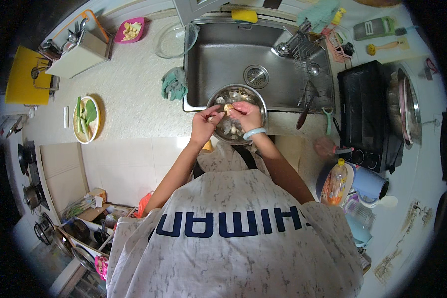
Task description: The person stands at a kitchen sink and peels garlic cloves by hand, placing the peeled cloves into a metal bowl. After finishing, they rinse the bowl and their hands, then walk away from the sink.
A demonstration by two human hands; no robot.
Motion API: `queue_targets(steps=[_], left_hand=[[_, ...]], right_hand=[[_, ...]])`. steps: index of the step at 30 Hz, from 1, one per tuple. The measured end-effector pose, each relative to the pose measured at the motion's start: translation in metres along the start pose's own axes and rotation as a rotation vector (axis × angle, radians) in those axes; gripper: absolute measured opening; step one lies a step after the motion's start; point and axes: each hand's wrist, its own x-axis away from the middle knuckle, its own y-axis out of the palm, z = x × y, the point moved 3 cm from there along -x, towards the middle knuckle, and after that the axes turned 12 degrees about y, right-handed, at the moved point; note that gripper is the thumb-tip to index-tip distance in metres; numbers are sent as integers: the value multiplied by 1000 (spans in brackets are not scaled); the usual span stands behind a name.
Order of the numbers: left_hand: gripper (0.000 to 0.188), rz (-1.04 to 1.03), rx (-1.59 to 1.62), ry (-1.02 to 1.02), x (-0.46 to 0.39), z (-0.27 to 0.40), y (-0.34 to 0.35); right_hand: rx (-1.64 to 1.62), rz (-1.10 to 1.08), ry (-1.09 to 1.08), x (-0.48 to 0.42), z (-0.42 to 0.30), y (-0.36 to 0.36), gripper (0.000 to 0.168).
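Note:
A steel bowl [263, 97] of garlic cloves and loose papery skins stands at the front rim of the sink, close to my body. Above it I pinch a yellowish garlic clove [228, 108] between the fingertips of my right hand [249, 116]. My left hand [205, 124] meets the clove from the other side, its thumb at the clove's lower edge. A small pale piece shows by the left fingers; whether it is held is unclear. Several whitish cloves [234, 129] lie low in the bowl. A pale bangle [254, 133] circles my right wrist.
The steel sink [223, 67] lies beyond the bowl, with a faucet [283, 48] and a ladle rack at right. A green cloth [174, 83], glass bowl [160, 41], pink bowl of peeled cloves [141, 28] and basket of greens [95, 128] sit left. A black oven [361, 100] stands right.

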Motion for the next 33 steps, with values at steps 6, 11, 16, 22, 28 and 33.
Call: queue_targets(steps=[6,11,16,22,28,33], left_hand=[[26,-150,-31,36,-11,8,16],[22,-177,76,-2,-12,13,20],[26,-136,58,-52,-11,20,21],[31,-110,26,19,-14,12,21],[24,-180,-45,81,-14,18,27],[21,-162,63,66,-11,18,27]], right_hand=[[-30,-77,-30,19,-23,-3,16],[-171,-86,127,20,-25,-15,18],[-309,-10,199,24,-30,-17,19],[-76,-6,-24,26,-35,-14,18],[312,75,-276,22,-29,-7,13],[132,89,-147,23,-29,-11,15]])
